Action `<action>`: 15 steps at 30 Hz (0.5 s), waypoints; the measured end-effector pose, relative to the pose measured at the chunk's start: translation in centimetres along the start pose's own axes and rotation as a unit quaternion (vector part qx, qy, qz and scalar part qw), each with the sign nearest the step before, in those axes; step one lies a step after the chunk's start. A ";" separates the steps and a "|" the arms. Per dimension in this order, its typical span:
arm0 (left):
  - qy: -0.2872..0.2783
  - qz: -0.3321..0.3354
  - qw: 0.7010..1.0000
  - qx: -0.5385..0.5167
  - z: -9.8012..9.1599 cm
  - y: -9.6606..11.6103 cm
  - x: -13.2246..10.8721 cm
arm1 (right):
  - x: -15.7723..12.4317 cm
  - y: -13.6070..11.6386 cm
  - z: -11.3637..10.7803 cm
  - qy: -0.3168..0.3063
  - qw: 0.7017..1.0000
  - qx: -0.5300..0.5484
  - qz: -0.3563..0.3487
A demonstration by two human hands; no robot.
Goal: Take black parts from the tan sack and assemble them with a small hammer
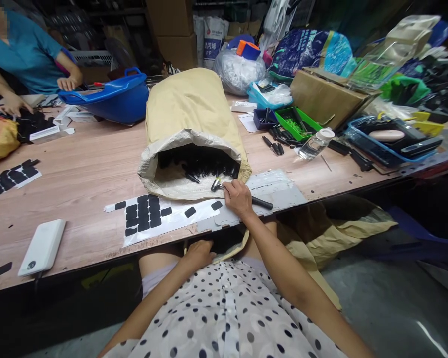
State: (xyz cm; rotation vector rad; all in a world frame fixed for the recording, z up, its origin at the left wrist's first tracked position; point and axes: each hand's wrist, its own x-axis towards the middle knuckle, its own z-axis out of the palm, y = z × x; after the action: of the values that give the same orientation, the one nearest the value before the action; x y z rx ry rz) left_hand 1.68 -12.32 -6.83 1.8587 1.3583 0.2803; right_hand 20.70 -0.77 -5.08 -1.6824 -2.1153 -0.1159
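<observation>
Clasping the hammer (262,202) in the right hand (239,199), with fingers wrapped round its shaft, with its head right at the lip of the yellow sack (190,99) and its black handle over the grey sheet (280,186)! Facing black parts (212,166) inside the sack, with black patches (144,211) on white paper (175,220) to the left! Holding the left hand (200,252) lower down, beside a tan rim (242,244), cannot tell whether spread or closed, with fingertips hidden

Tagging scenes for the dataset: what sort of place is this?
Likely a small workshop or assembly area: an open sack of black parts lies on a long worktable, the right hand holds a hammer, and another person is at the far side.
</observation>
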 end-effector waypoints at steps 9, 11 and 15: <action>0.246 -0.092 0.959 -0.109 -9.8 5.5 8.0 | 0.0 -0.3 -0.1 0.006 1.000 -0.003 0.005; 0.325 -0.201 0.924 -0.027 -12.0 5.4 10.4 | 0.1 -0.3 -0.1 0.008 1.000 -0.002 0.003; 0.285 -0.342 0.894 0.044 -14.0 5.1 12.6 | 0.1 -0.5 0.0 0.014 1.000 0.004 0.003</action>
State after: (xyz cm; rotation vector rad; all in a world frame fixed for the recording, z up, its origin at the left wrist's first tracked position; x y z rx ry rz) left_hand 2.04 4.79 2.58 1.2766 2.3645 0.4127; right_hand 20.25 -0.79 -4.94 -1.6729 -2.0885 -0.1276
